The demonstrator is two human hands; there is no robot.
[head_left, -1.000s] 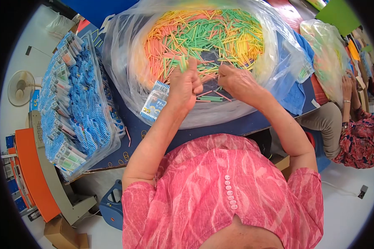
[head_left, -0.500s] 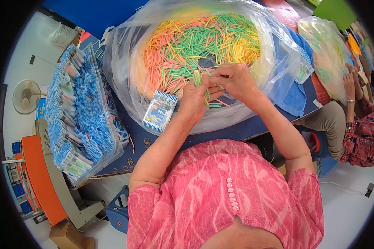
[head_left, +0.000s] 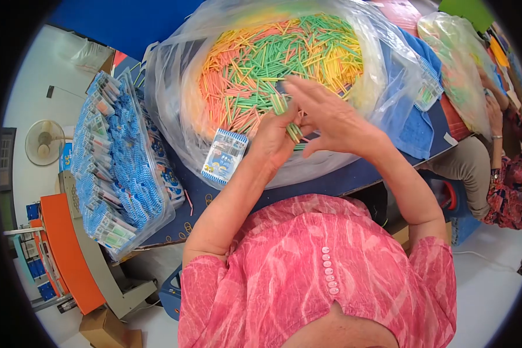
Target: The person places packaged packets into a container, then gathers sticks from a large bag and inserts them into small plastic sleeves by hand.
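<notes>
My left hand [head_left: 272, 141] is closed around a small bundle of straw-like sticks [head_left: 280, 105], green and yellow, whose ends stick out above and below the fingers. Just right of it, my right hand [head_left: 343, 123] is spread open, palm toward the bundle, with no stick visible in it. Both hands are over the near side of a large clear plastic bag [head_left: 169, 78], its mouth rolled wide. Heaped inside are many loose straw-like sticks [head_left: 275, 57] in pink, orange, green and yellow. A blue-and-white packet [head_left: 225, 156] rests on the bag's rim, left of my left hand.
A clear bin [head_left: 169, 217] full of blue-edged packets [head_left: 127, 156] stands on the left of the blue table. Rubber bands [head_left: 185, 230] lie near the front edge. To the right are a blue towel [head_left: 409, 136] and another person's hands [head_left: 494, 113] beside a plastic bag.
My right hand has come away from the bundle and opened, its fingers spreading upward. My left hand still grips the bundle in nearly the same place. The view has shifted slightly.
</notes>
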